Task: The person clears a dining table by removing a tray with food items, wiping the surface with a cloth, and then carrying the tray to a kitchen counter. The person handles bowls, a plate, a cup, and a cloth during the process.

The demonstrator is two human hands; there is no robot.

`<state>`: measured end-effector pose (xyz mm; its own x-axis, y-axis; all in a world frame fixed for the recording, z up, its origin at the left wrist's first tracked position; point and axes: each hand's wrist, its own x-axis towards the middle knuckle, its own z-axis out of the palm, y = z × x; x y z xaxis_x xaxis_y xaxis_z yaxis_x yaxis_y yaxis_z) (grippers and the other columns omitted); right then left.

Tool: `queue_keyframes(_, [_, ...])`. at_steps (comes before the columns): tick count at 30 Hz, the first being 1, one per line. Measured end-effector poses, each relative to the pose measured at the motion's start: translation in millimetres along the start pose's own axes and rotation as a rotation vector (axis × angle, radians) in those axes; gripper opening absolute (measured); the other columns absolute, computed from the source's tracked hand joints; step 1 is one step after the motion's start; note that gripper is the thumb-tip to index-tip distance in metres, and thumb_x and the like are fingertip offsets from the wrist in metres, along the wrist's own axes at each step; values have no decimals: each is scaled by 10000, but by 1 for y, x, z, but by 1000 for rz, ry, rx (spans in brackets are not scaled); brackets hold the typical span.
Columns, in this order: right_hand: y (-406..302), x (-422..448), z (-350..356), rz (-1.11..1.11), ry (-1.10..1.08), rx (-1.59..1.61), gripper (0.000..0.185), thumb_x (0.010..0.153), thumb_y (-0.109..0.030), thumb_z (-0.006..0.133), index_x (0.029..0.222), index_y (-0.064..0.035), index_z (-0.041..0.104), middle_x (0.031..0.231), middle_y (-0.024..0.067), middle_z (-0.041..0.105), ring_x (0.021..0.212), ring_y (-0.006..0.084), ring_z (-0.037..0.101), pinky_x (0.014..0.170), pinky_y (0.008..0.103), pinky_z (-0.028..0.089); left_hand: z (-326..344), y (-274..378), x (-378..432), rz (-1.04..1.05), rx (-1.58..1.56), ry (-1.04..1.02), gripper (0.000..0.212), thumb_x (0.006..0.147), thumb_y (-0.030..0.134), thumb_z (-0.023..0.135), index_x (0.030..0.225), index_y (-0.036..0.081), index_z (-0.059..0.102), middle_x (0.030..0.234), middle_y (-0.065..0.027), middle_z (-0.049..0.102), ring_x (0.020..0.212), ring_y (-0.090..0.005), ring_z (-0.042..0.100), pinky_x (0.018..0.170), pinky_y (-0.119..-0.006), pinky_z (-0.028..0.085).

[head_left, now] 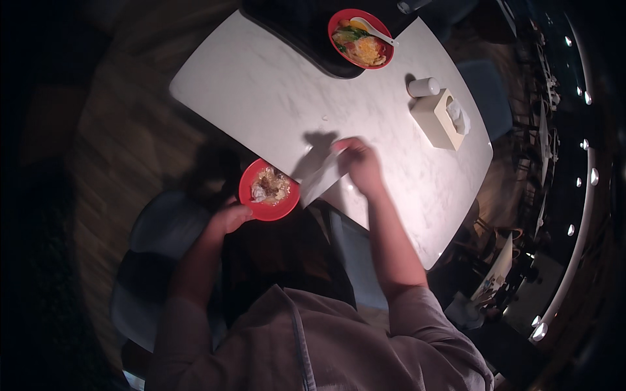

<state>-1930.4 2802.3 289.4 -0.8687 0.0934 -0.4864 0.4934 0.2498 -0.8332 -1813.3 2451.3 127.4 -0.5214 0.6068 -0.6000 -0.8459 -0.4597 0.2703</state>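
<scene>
My left hand (236, 217) grips the rim of a red bowl (273, 212) at the table's near edge. Inside that bowl lie food remains (274, 186) and what looks like a crumpled white tissue (258, 192). Over the white marble-look table (264, 97), my right hand (361, 163) pinches a thin white sheet, likely a paper napkin (324, 179), which hangs down toward the bowl's right side. Motion blurs the sheet and the right fingers.
At the far side, a red bowl of noodle soup (362, 54) with a white spoon (374, 31) rests on a black tray (298, 41). A tissue box (435, 117) and a white cylindrical container (423, 87) stand to the right. Grey-blue chairs (164, 225) flank the table.
</scene>
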Motion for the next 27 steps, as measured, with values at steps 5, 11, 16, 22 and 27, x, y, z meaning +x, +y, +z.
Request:
queue_keyframes(5, [-23, 82, -62, -239, 300, -645, 239, 925, -6, 508, 1046, -19, 713, 918, 144, 696, 763, 219, 690, 677, 339, 555, -7, -4, 0, -16, -2, 45, 646, 758, 16, 676, 1376, 102, 511, 1340, -115, 612, 1217, -305, 600, 1033, -506, 483])
queue_keyframes(11, [-1, 105, 3, -555, 239, -616, 208, 845, 13, 538, 928, -64, 712, 979, 158, 671, 970, 346, 649, 879, 398, 515, 0, -4, 2, -40, 25, 109, 680, 730, 34, 711, 1375, 109, 510, 1332, -105, 618, 1203, -305, 606, 1027, -500, 484])
queue_keyframes(16, [-5, 54, 41, -653, -257, -549, 153, 783, 6, 637, 894, -94, 672, 1008, 92, 650, 902, 326, 644, 774, 388, 530, 14, -8, 5, -78, 29, 155, 681, 729, -2, 692, 1377, 98, 506, 1331, -114, 617, 1195, -304, 609, 1009, -490, 496])
queue_keyframes(22, [11, 14, 11, -528, -448, -486, 188, 760, 81, 642, 906, -26, 691, 976, 113, 655, 923, 301, 642, 798, 366, 526, 29, -24, 21, -149, 1, 55, 647, 772, -65, 625, 1391, 65, 490, 1341, -137, 603, 1208, -318, 607, 1004, -486, 512])
queue_keyframes(27, [52, -15, -8, -430, -143, -594, 153, 758, -27, 690, 904, -70, 690, 964, 108, 641, 877, 311, 648, 787, 399, 546, 41, -29, 31, -171, 33, -58, 639, 778, -66, 611, 1392, 64, 489, 1339, -136, 604, 1210, -307, 608, 1011, -497, 507])
